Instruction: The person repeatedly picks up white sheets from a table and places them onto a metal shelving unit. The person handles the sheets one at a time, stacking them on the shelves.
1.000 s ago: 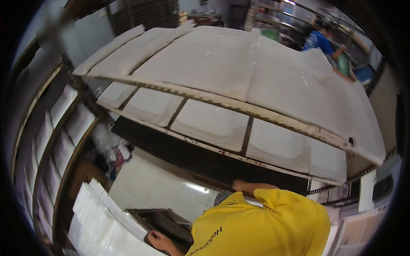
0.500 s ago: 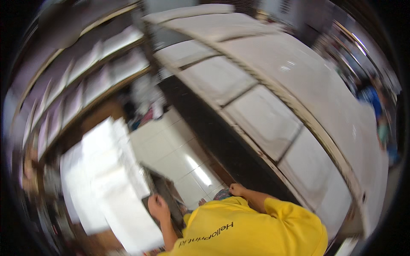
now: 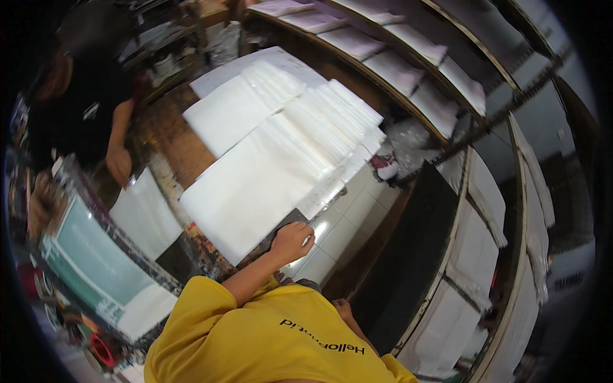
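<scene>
My left hand (image 3: 294,241), loosely curled with no object visible in it, hangs beside the near right edge of a worktable. Just past it on the tabletop lie overlapping stacks of flat white sheets (image 3: 255,185); whether the hand touches the table edge is unclear. Low at my right side is my right hand (image 3: 345,311), partly hidden by my yellow shirt, its fingers too small to read. It is nearest a long black board (image 3: 399,249).
Left, a person in black (image 3: 76,121) has a hand on a white sheet (image 3: 147,210) beside a teal printing screen (image 3: 89,249). Racks of white sheets (image 3: 396,67) stand at the back. More sheet-laden racks (image 3: 472,255) line the right. Clear plastic (image 3: 412,137) lies beyond the tiled floor (image 3: 332,230).
My view has swung left, bringing the worktable toward the middle and the co-worker and printing screen into sight. The long racks now stand at the right. My left hand stays curled.
</scene>
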Demonstrator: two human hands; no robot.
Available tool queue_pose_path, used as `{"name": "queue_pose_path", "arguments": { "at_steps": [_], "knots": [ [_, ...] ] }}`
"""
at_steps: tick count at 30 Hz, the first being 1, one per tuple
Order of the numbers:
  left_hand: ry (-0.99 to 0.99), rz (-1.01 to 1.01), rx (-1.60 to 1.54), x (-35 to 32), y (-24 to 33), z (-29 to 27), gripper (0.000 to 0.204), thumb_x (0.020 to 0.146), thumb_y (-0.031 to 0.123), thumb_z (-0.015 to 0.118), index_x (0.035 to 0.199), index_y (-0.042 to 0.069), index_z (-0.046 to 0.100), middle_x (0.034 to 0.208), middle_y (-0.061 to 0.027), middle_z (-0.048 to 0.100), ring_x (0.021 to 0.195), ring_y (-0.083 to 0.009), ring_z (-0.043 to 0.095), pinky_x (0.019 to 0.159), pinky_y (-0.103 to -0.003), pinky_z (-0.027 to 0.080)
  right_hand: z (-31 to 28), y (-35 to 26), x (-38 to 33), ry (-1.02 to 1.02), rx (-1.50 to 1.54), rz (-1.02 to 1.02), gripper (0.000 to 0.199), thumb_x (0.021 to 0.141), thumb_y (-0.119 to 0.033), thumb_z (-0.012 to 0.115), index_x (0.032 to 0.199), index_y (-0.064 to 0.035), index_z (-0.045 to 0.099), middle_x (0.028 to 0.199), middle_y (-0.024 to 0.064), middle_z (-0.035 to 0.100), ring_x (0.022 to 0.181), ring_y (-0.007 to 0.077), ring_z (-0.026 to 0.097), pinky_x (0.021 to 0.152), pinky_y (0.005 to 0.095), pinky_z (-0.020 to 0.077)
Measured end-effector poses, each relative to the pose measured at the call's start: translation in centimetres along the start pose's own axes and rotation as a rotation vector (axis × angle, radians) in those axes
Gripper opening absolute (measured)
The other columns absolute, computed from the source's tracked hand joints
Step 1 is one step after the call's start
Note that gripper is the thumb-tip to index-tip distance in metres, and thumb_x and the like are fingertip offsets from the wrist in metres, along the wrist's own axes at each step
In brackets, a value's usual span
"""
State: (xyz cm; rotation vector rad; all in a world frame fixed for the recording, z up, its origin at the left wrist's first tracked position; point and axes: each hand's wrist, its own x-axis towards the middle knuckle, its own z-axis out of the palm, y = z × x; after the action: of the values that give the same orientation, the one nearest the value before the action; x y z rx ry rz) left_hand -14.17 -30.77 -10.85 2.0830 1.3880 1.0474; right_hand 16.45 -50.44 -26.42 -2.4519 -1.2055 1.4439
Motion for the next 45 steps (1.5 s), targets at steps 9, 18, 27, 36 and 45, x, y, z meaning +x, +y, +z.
{"name": "queue_pose_path", "arguments": {
  "at_steps": [9, 18, 27, 36, 45],
  "knots": [
    [0.136, -0.14, -0.219, -0.4, 0.5, -1.0, 0.005, 0.085, 0.009, 0.066, 0.085, 0.005, 0.064, 0.081, -0.0096, 0.061, 0.069, -0.0259, 0.062, 0.063, -0.036, 0.051, -4.5, -5.9, 4.5, -0.068, 0.163, -0.07, 0.025, 0.097, -0.016, 0.058, 0.11, 0.0044, 0.063, 0.096, 0.013, 0.068, 0.082, 0.0215, 0.068, 0.068, 0.0341, 0.0543],
    [0.522, -0.245, 0.043, 2.5, 4.7, -9.6, 0.011, 0.085, 0.01, 0.068, 0.092, 0.003, 0.062, 0.088, -0.0114, 0.061, 0.073, -0.0257, 0.062, 0.064, -0.036, 0.05, -0.7, 1.0, 4.9, -0.071, 0.034, -0.116, 0.027, 0.097, -0.019, 0.059, 0.11, 0.0035, 0.064, 0.096, 0.0133, 0.07, 0.079, 0.021, 0.068, 0.071, 0.0333, 0.0525],
    [0.046, -0.76, 0.51, 2.6, -4.7, -8.9, 0.048, 0.086, 0.036, 0.063, 0.115, -0.001, 0.056, 0.107, -0.0231, 0.065, 0.098, -0.0392, 0.066, 0.085, -0.049, 0.053, -0.4, 2.4, -1.8, -0.125, 0.226, 0.044, 0.025, 0.097, -0.024, 0.058, 0.102, -0.0001, 0.065, 0.085, 0.0109, 0.067, 0.073, 0.0193, 0.065, 0.066, 0.0351, 0.0522],
    [0.095, -0.453, 0.459, 2.7, -6.6, -8.5, 0.031, 0.08, 0.019, 0.066, 0.102, -0.004, 0.063, 0.089, -0.0275, 0.067, 0.084, -0.0462, 0.065, 0.075, -0.051, 0.051, 0.1, -0.5, 0.2, -0.085, 0.555, -0.159, 0.026, 0.098, -0.028, 0.06, 0.095, -0.0024, 0.062, 0.083, 0.0066, 0.064, 0.067, 0.0148, 0.059, 0.061, 0.0327, 0.0502],
    [-0.171, -0.168, 0.02, 0.9, 11.1, -3.3, 0.022, 0.088, 0.012, 0.066, 0.099, -0.007, 0.064, 0.075, -0.0198, 0.066, 0.065, -0.0304, 0.062, 0.064, -0.039, 0.05, -10.3, -22.8, -11.6, -0.247, 0.816, -0.815, 0.051, 0.1, -0.038, 0.058, 0.141, -0.0113, 0.043, 0.111, 0.0079, 0.061, 0.081, 0.0134, 0.062, 0.069, 0.0274, 0.0503]
  ]
}}
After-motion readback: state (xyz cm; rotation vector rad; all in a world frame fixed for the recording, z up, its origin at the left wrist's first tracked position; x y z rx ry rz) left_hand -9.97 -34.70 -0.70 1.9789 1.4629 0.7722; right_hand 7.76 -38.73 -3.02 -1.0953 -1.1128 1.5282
